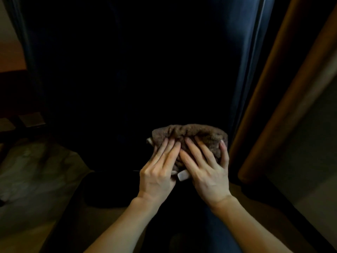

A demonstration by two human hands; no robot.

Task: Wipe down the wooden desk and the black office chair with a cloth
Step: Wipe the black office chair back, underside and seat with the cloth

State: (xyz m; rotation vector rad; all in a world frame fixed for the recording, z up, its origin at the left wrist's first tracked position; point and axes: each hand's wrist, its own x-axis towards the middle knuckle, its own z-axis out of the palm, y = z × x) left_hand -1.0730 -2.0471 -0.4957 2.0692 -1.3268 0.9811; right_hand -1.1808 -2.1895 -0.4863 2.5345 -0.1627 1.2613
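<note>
Hands (158,172) (209,172) flat on cloth (189,134), desk edge (273,106) close right

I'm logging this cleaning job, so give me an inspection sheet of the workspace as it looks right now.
Surface: black office chair fills the middle, very dark, detail hard to read.
Job's things: brown cloth bunched against the chair; wooden desk edge at right.
Clutter: small pale tag at the cloth's near edge.
Grips: left hand and right hand both press the cloth with straight fingers.
Cables: nothing seen.
Surroundings: pale floor at lower left, dim light.
</note>
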